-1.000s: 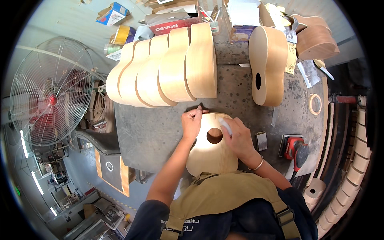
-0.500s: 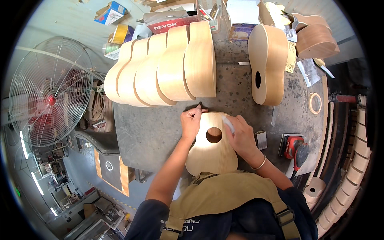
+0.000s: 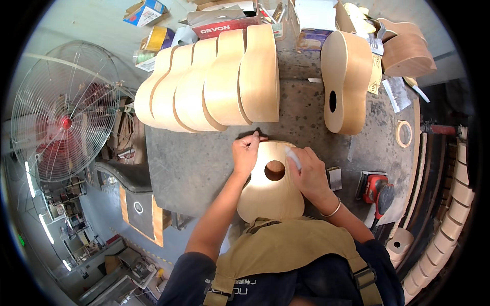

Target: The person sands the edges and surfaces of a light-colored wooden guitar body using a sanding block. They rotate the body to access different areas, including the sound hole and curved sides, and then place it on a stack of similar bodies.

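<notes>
A small pale guitar body (image 3: 270,203) with a round soundhole lies in front of me, its lower end against my apron. At its upper left edge is my left hand (image 3: 246,153), fingers curled closed and thumb pointing up. A small brown piece (image 3: 263,138) shows by those fingertips; whether they grip it or the body's edge is hidden. On the body's right side, beside the soundhole, my right hand (image 3: 312,176) is closed around a whitish, rounded piece (image 3: 293,158), its kind unclear. The piece rests on or just above the wooden top.
Several pale guitar bodies (image 3: 214,84) stand in a row at the back left. Another body (image 3: 348,84) lies at the back right. A red sander (image 3: 376,191), a dark block (image 3: 334,178) and a tape roll (image 3: 403,133) are on the right. A large fan (image 3: 65,115) stands left.
The whole view has shifted slightly. Both hands keep nearly the same places on the guitar body, the right still closed on the whitish piece.
</notes>
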### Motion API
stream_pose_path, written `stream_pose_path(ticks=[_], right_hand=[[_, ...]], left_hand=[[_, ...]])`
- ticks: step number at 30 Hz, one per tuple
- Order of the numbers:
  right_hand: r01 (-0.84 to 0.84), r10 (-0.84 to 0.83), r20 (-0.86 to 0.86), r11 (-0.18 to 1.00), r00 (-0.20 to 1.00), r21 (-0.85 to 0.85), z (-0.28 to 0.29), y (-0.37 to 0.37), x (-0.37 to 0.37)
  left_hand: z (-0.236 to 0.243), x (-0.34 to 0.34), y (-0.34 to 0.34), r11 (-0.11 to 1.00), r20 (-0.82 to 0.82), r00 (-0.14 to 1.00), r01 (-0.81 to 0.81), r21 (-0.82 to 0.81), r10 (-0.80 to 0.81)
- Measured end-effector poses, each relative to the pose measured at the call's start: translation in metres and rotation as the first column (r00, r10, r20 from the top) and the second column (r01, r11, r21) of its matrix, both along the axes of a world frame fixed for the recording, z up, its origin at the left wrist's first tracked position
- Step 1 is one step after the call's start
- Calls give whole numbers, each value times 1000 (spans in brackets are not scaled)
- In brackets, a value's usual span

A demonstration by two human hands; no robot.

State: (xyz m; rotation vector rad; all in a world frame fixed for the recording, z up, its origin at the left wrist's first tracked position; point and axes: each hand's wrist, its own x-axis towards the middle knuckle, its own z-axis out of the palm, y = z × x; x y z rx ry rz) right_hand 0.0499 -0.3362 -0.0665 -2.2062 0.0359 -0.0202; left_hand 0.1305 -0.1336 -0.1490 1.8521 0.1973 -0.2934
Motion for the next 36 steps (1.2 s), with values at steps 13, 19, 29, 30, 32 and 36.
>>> stream_pose_path(ticks=[13, 19, 29, 30, 32, 36], right_hand=[[178, -179, 22, 983, 984, 42, -5, -12, -16], [423, -448, 257, 894, 856, 149, -14, -55, -38], [698, -727, 259, 685, 636, 208, -56, -152, -14], [679, -726, 260, 688, 637, 256, -55, -160, -19], [686, -711, 277, 700, 646, 197, -64, -173, -26], [734, -778, 289, 626, 558, 264, -70, -189, -7]], left_hand=[[1, 1, -2, 1000, 33, 999, 12, 0, -12], [-7, 1, 2, 1000, 55, 998, 14, -8, -13], [-2, 3, 3, 999, 33, 999, 26, 33, -27], [-4, 2, 0, 999, 35, 999, 21, 45, -22], [-3, 2, 3, 998, 40, 999, 12, 67, -15], [-6, 4, 6, 999, 41, 999, 12, 52, -14]])
